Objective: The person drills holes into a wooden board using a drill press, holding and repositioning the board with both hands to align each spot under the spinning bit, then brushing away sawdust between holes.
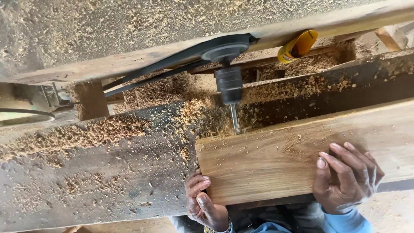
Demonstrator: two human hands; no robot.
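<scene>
Head view: left hand grips the near left corner of a wooden plank, fingers curled up over its near edge, thumb along the end. Right hand lies flat on the plank's top face further right, fingers together and pointing left, pressing down; a blue sleeve shows at the wrist. A wrist band sits on the left wrist.

Plank lies across the right half of the counter, long axis running left to right, its left end near the middle of the scene. Far edge of the plank meets a horizontal drill bit held in a black chuck; bit tip is at or just touching the plank's far edge near the left end. Cannot tell whether it has entered the wood.

Black belt runs left from the pulley above the chuck. Sawdust covers the counter and frame. Yellow scoop-like object sits far right under a wooden rail.
</scene>
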